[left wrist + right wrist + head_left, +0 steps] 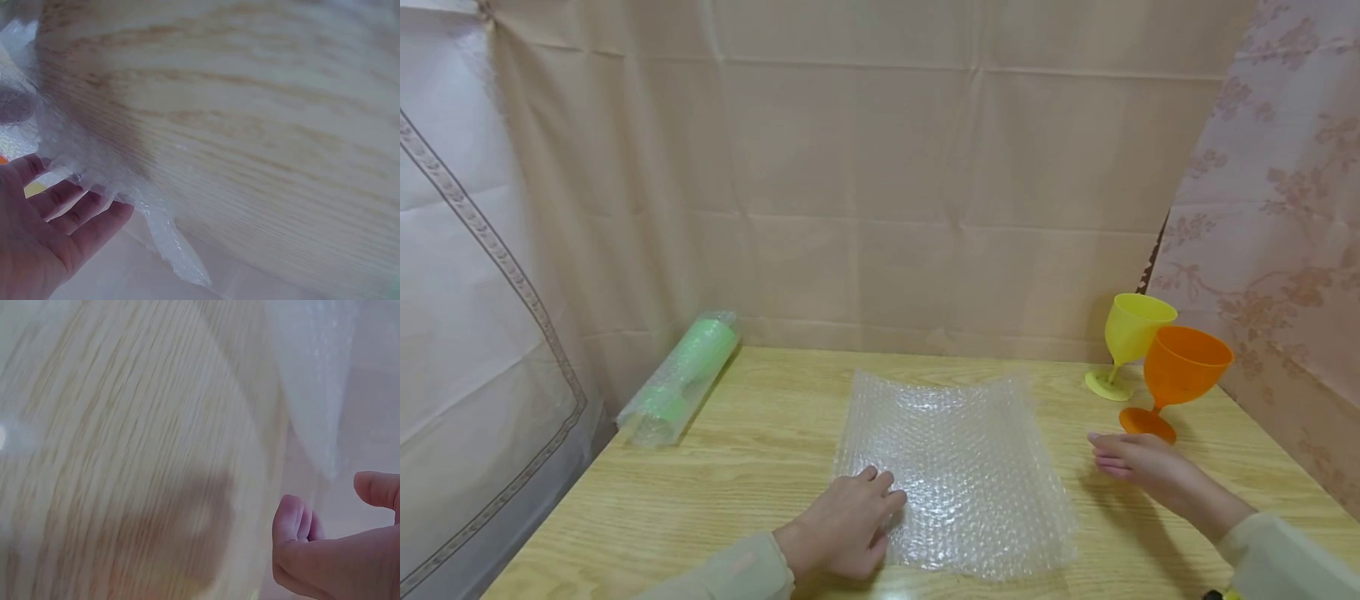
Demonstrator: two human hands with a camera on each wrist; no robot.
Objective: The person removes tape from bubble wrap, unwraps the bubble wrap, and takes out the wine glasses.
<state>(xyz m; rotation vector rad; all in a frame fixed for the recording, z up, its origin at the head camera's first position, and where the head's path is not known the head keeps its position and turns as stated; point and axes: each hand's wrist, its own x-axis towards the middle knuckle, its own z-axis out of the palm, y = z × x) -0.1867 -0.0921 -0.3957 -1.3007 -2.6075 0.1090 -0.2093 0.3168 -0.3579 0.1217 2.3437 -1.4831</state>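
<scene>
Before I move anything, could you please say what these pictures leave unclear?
Head view: black-and-yellow thing, cut off by the bottom edge.
Head view: green item, blurred by its wrap.
Head view: lower right of the yellow cup, behind the orange cup.
Left wrist view: most of the sheet, cut off at left.

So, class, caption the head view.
Left hand at a bubble-wrap sheet, right hand near an orange goblet, wrapped green object at left.

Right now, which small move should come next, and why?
Perhaps the right hand should grasp the orange goblet: this hand looks empty and is near the goblet's base, while the left hand touches the bubble wrap sheet, which bears no goblet.
</scene>
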